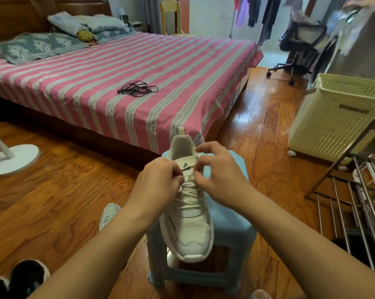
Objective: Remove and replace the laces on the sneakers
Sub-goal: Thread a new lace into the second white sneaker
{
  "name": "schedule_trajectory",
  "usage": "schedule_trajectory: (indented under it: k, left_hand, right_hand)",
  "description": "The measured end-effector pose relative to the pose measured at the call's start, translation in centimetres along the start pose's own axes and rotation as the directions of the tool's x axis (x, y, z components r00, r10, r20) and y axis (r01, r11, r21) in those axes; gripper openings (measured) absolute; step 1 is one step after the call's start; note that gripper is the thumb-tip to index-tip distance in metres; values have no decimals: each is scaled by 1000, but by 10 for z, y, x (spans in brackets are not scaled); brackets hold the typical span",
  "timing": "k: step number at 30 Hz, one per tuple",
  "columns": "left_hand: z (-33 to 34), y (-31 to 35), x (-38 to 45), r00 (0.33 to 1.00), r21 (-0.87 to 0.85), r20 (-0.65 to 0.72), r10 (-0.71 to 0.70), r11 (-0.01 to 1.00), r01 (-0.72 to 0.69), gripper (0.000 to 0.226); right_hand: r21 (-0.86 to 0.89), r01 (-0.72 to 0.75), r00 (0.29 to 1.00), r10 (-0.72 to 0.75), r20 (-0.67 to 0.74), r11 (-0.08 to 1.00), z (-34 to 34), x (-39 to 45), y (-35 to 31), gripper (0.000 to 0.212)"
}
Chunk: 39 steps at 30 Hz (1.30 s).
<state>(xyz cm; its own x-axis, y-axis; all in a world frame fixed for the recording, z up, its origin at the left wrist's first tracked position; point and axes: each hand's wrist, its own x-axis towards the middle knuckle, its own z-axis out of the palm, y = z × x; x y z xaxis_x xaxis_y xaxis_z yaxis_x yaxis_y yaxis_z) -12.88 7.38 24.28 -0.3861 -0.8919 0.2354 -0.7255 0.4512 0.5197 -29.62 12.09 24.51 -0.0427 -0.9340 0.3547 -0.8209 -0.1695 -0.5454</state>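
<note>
Head view showed a white mesh sneaker (187, 216) lying along the pale blue plastic stool (229, 225), toe over its near edge, raised within easy reach; the left hand (158, 186) and right hand (221, 180) each pinched the white lace (189, 194) by the tongue; black cord laces (137, 89) waited mid-bed, well apart, on the striped cotton sheet (85, 83).

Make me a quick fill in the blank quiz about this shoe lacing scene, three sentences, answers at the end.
1. The white sneaker stands on a light ____ stool.
2. A bundle of ____ laces lies on the striped bed.
3. Both hands, left hand and right hand, work the white laces near the shoe's ____.

Answers: blue; black; tongue
</note>
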Motion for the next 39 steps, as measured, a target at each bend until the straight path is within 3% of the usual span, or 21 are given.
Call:
schedule_trajectory:
  k: [2,3,4,5,6,7,9,10,11,14,15,16,17,19,20,21,23,27,31,36,39]
  left_hand:
    - [-4,-4,4,999,11,31,-37,999,37,8]
    - [-5,-6,6,998,10,48,-49,999,49,11]
    - [-6,-8,8,996,9,65,-54,999,54,13]
    - [-6,-9,10,995,8,79,-53,999,52,14]
    - [-5,-9,11,995,9,90,-50,999,49,14]
    - [-4,-8,11,994,12,94,-48,999,47,14]
    - [-3,-7,11,996,31,81,-44,999,41,14]
    - [-3,-6,11,997,38,72,-42,998,40,14]
    - [-3,-6,12,997,40,69,-44,998,42,14]
    - [-5,-5,12,995,39,83,-59,998,56,13]
    - [-4,-4,12,996,37,75,-49,998,46,13]
    - [-3,-2,11,999,31,49,-17,999,16,13]
    - [-1,2,11,999,26,9,34,999,-34,12]
    - [4,10,12,991,56,-25,131,990,-129,12]
    - [6,16,14,990,89,8,142,986,-143,13]
    - [9,21,16,990,119,54,129,984,-135,14]
    - [12,25,20,990,137,112,87,985,-102,15]
    - [13,21,22,992,68,122,24,997,-32,13]
    - [13,21,24,992,54,123,19,998,-26,14]
    - [11,19,23,992,39,122,20,999,-25,11]
    - [11,19,23,989,34,145,-2,999,-3,11]
  right_hand:
    - [335,-203,957,259,-129,920,-10,4,7,8]
    - [599,-290,885,448,-130,746,-19,8,14,8]
    - [838,-295,794,606,-51,458,-28,11,22,9]
    - [967,-213,722,690,59,140,-39,13,30,11]
    - [989,-101,667,730,148,-109,-49,13,38,13]
    - [964,9,629,751,201,-265,-58,12,47,17]
    - [920,171,578,792,197,-354,-72,10,67,26]
    - [931,199,541,826,158,-308,-79,9,76,29]
    - [966,180,480,874,78,-185,-86,9,85,29]
    - [909,-108,191,906,-378,402,-108,2,102,18]
    - [813,-229,166,844,-509,535,-111,0,104,12]
    - [711,-344,221,789,-573,613,-111,-2,101,9]
    - [616,-449,347,762,-547,647,-105,-3,100,12]
    - [515,-563,619,743,-254,646,-83,-4,86,16]
    - [505,-580,704,705,-83,639,-69,-5,74,12]
    - [494,-574,762,647,31,653,-57,-7,63,10]
    - [456,-532,831,542,124,713,-37,-8,46,11]
    - [295,-504,863,481,152,812,-10,-11,36,9]
    - [436,-471,868,491,74,767,1,-12,29,10]
    - [566,-475,853,510,107,674,0,-11,25,11]
    - [411,-443,849,520,-91,797,2,-8,31,16]
